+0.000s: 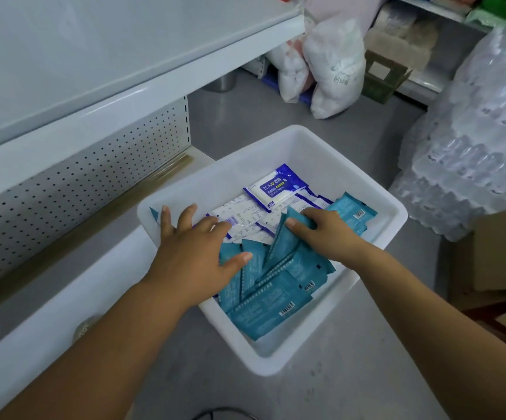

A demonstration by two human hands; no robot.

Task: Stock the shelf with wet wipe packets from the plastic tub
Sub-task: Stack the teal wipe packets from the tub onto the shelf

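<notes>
A white plastic tub (376, 207) stands on the grey floor and holds several wet wipe packets. Teal packets (271, 307) lie in its near half, and white-and-blue packets (276, 186) lie toward the back. My right hand (326, 234) is inside the tub and grips a teal packet (282, 237), which is tipped up on edge. My left hand (197, 250) lies spread with straight fingers over the tub's left side, touching the packets there. White shelves (73, 95) run along the left.
A perforated white back panel (88, 183) sits under the upper shelf, with a lower shelf ledge (48, 316) beside the tub. Shrink-wrapped bottle packs (473, 131) are stacked at the right. White bags (333, 65) and cardboard boxes (500, 253) stand around the floor.
</notes>
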